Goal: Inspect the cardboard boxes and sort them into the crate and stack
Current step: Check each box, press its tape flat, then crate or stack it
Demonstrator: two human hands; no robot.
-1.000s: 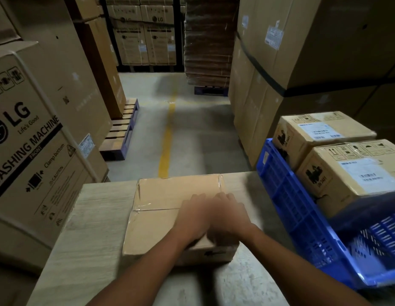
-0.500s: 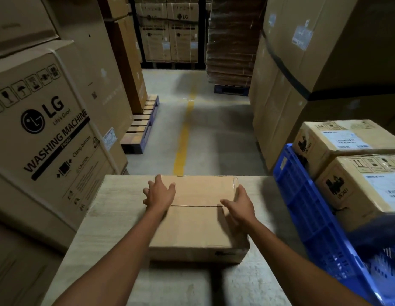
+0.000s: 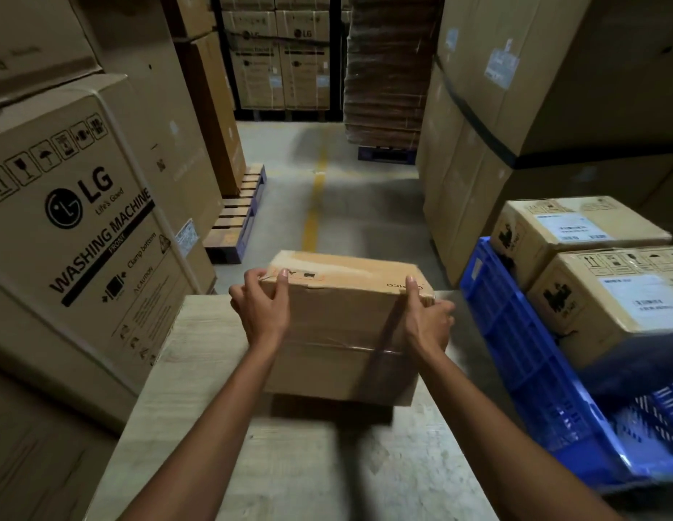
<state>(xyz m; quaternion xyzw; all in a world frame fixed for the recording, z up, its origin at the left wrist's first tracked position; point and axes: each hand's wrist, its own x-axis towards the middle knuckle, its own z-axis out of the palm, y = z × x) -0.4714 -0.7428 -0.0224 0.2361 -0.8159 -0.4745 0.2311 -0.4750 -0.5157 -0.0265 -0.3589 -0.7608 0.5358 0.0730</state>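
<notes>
Head view: the left hand (image 3: 265, 314) and right hand (image 3: 427, 321) clasp the taped cardboard box (image 3: 338, 332) by its upper corners, fingers (image 3: 412, 289) curled over the top edge. The box is tipped up over the tabletop (image 3: 199, 370), just left of the blue crate (image 3: 515, 332). Half a second ago it lay flat under spread hands.

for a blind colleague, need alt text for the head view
A person's left hand and right hand grip a taped cardboard box by its upper corners, tipped up over a wooden table. A blue crate at right holds two labelled boxes; a washing-machine carton stands at left.
</notes>
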